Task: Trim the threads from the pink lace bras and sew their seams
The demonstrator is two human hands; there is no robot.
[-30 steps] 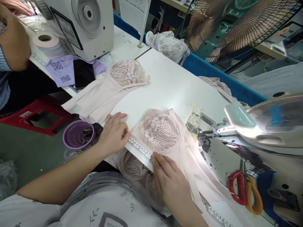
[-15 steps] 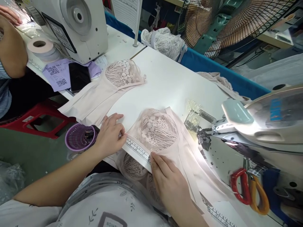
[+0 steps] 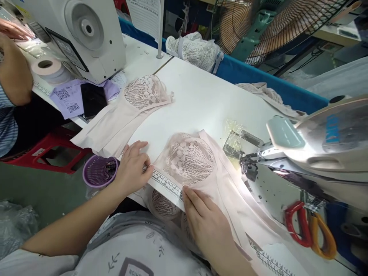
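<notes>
A pale pink bra piece with a lace cup (image 3: 191, 159) lies at the table's front edge, its lower edge along a printed measuring tape (image 3: 166, 184). My left hand (image 3: 133, 168) pinches the piece's corner between thumb and forefinger at the tape's left end, the other fingers stretched loosely. Farther along the tape, my right hand (image 3: 205, 218) grips the same edge with its fingers pressed together; its thumb is hidden. More lace cups (image 3: 163, 203) hang below the table edge, over my lap. A second bra piece (image 3: 140, 94) rests on the table to the left.
On the right stands a sewing machine (image 3: 316, 142) with its lamp lit, scissors with red and orange handles (image 3: 323, 237) beside it. Another machine (image 3: 94, 38), a phone (image 3: 92, 100) and a co-worker's arm (image 3: 14, 73) are at left. A fan (image 3: 276, 27) stands behind.
The camera view has shifted slightly. Both hands keep their grip on the bra piece at nearly the same places along the tape.
</notes>
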